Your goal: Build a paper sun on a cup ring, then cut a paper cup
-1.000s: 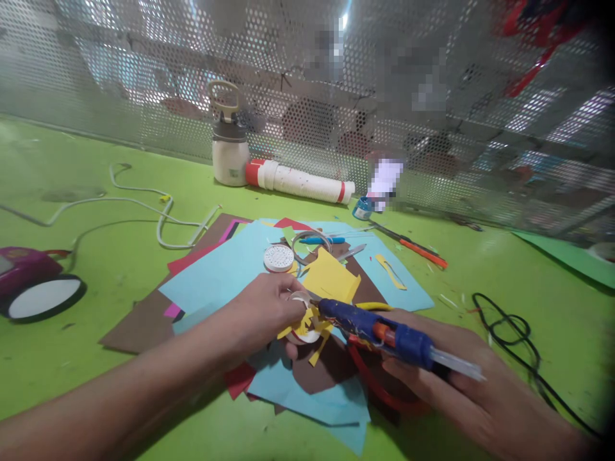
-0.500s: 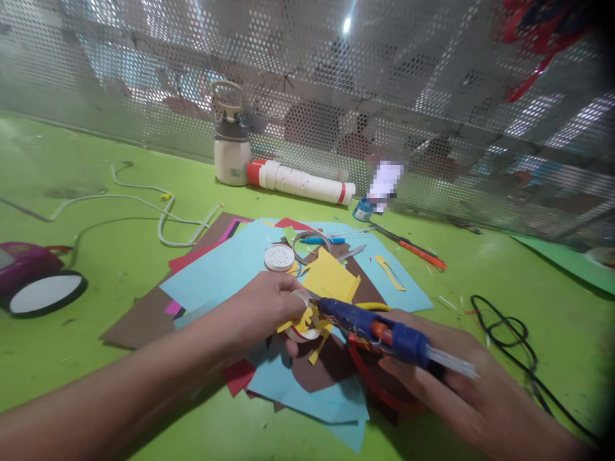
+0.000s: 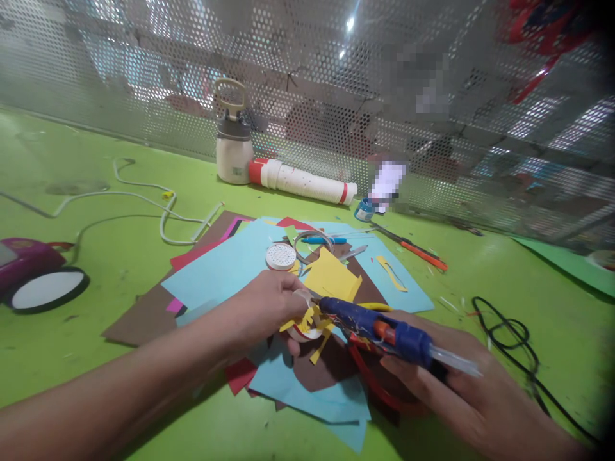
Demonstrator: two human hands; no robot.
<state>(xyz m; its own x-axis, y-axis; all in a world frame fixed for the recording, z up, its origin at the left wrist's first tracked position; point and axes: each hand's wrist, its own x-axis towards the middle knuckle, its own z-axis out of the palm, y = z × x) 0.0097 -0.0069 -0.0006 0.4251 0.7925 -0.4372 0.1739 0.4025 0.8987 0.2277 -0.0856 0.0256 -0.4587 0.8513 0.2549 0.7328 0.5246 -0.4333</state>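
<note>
My left hand [image 3: 266,307] grips a small white cup [image 3: 304,330] with yellow paper strips stuck to it, held over a heap of coloured paper sheets [image 3: 225,269]. My right hand [image 3: 461,384] holds a blue hot glue gun [image 3: 379,326] with a clear glue stick poking out of its back. The gun's nozzle touches the cup's rim beside my left fingers. A yellow paper piece [image 3: 331,278] lies just behind the cup.
A white round lid [image 3: 281,256], blue pen [image 3: 323,241] and orange-handled tool [image 3: 423,255] lie on the paper and green table [image 3: 96,358]. White bottle [image 3: 234,144] and tube [image 3: 302,182] stand by the perforated metal screen. Black cable [image 3: 509,333] right, white cable [image 3: 144,205] and purple device [image 3: 29,275] left.
Both hands, the cup and the glue gun stay almost where they were. The view has shifted slightly.
</note>
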